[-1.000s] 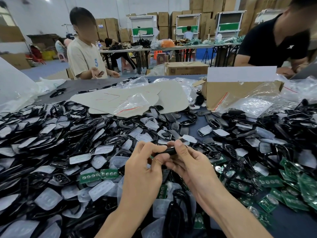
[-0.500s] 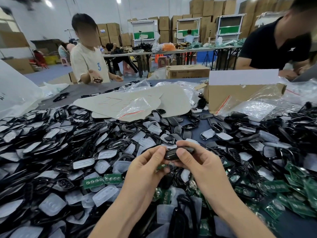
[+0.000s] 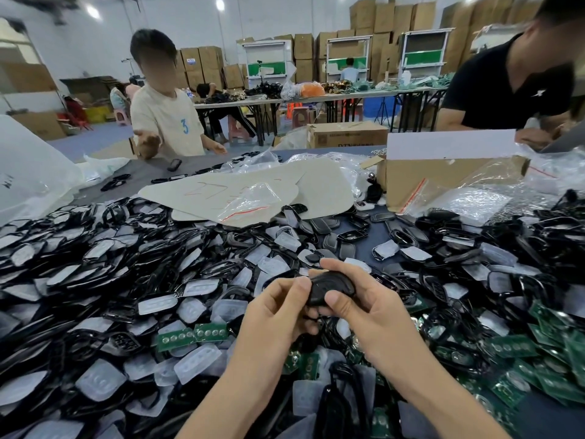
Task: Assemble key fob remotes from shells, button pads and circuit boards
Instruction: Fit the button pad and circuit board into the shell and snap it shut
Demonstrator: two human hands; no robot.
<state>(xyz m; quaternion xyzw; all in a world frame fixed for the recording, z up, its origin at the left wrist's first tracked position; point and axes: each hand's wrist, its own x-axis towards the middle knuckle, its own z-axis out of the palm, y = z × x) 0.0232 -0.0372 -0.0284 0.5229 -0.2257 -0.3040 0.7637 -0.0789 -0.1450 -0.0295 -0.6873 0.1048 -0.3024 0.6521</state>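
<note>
I am holding the black oval plastic key fob shell (image 3: 332, 286) in both hands, in the middle above the heap of loose black shells and clear button pads (image 3: 164, 299). Its long axis is running left to right. My right hand (image 3: 373, 312) is curling round its right part, thumb on top. My left hand (image 3: 275, 312) is pinching its left end. I judge the closing squeeze is needing both hands equally.

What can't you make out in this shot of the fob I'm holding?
Head view only.
Inside of the fob: its shell, the left hand and right hand cover it.
Print on the far cardboard box: too small, blurred.
Green circuit boards at right: cut off by the frame edge.
</note>
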